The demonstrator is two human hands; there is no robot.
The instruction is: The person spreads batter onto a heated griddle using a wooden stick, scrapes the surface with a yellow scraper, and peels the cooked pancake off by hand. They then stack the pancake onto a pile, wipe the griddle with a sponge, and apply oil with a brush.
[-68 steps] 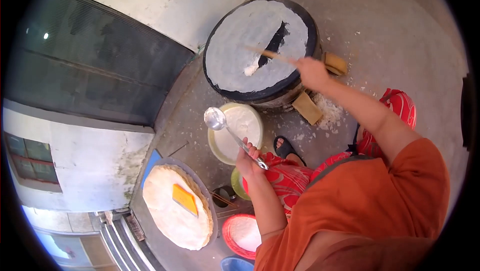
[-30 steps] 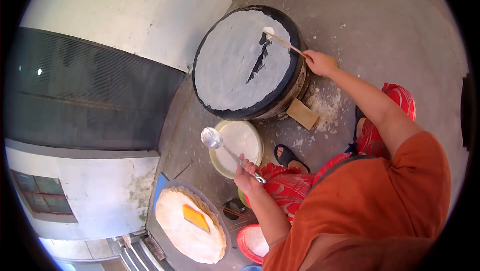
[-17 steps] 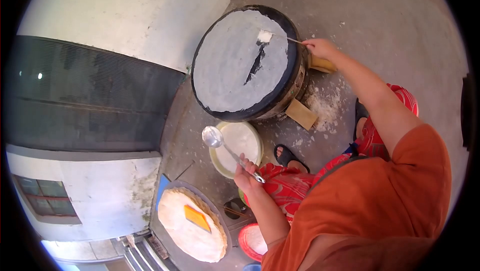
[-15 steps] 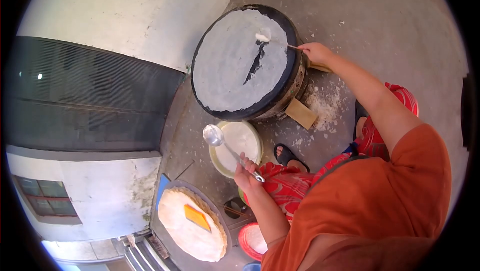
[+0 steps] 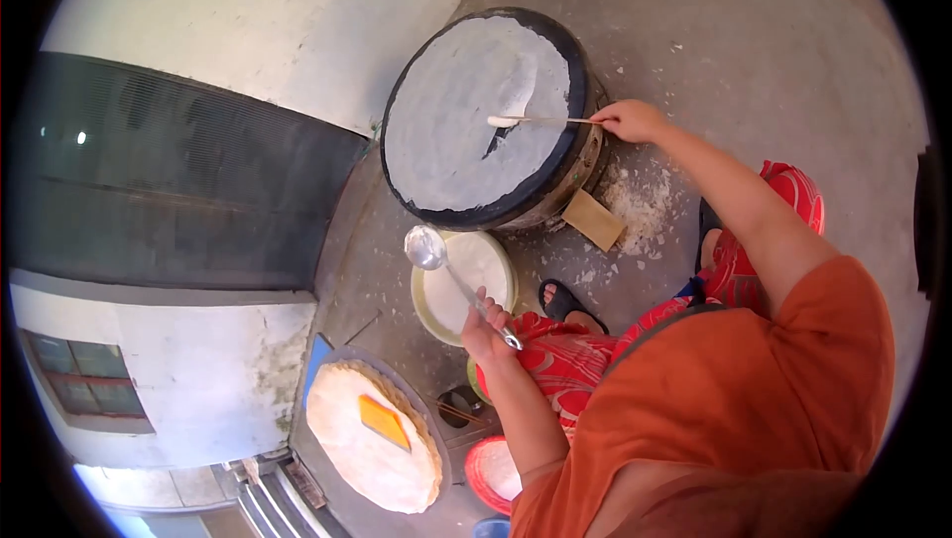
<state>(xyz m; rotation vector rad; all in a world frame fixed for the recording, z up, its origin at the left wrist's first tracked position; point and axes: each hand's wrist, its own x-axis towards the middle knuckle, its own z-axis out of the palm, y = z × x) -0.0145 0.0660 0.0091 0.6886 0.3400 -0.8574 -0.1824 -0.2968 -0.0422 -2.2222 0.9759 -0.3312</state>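
Note:
My right hand (image 5: pixel 631 121) is closed on the thin handle of a wooden spreader (image 5: pixel 545 120), whose pale end rests on the batter. Thin whitish batter (image 5: pixel 446 112) covers most of the round black griddle (image 5: pixel 555 186), with a narrow dark gap beside the spreader's end. My left hand (image 5: pixel 487 328) grips a metal ladle (image 5: pixel 426 248) by its handle. The ladle's bowl is over the edge of a tub (image 5: pixel 421 305) of white batter.
Stacked flatbreads (image 5: pixel 372 459) with an orange scraper (image 5: pixel 384 423) on top lie at the lower left. A red-rimmed bowl (image 5: pixel 476 478) is near my left arm. A tan board (image 5: pixel 593 220) leans by the griddle, beside scattered flakes (image 5: pixel 645 206).
The spreader's end has moved down and left across the griddle, smearing batter over the upper part of the dark gap. The ladle stays in my left hand.

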